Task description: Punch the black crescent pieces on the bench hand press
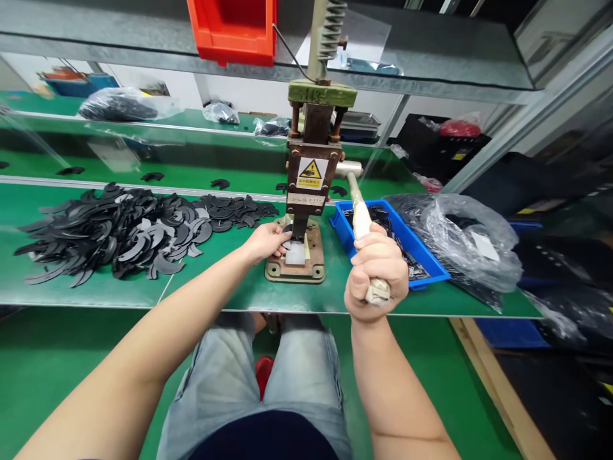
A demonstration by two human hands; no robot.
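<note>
A hand press [313, 144] with a warning label stands on the green bench. My right hand [377, 271] is wrapped round its taped lever [360, 214], at the right of the column. At the press base [295, 271], my left hand [268, 241] pinches a small dark curved piece [287, 229] under the ram. Most of that piece is hidden by my fingers and the ram. Left of the press lies a large heap of black curved pieces [138, 233]. Close by on the right sits a blue tray [433, 276] with many small dark parts.
An orange-red bin [234, 32] hangs at the shelf edge above. Beyond the press, several black curved pieces [220, 183] lie spaced along a green strip. Clear plastic bags [472, 236] lie right of the tray. The bench's front edge runs just above my lap.
</note>
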